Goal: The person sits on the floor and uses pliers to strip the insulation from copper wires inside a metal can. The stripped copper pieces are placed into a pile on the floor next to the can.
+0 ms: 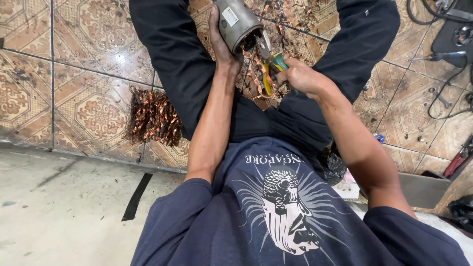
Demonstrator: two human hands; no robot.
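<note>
Two hands: both are closed in a grip.
Left hand (222,47): grey motor housing (237,22) is clasped.
Right hand (300,76): pliers (271,61) are squeezed, jaws at the housing's mouth.
Copper wire (256,66): hung below the housing, between both hands.

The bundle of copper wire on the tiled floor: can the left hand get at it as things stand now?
Probably not at once. The left hand is wrapped around the grey metal motor housing, so it is occupied. The copper wire bundle lies beside the left leg with nothing covering it.
</note>
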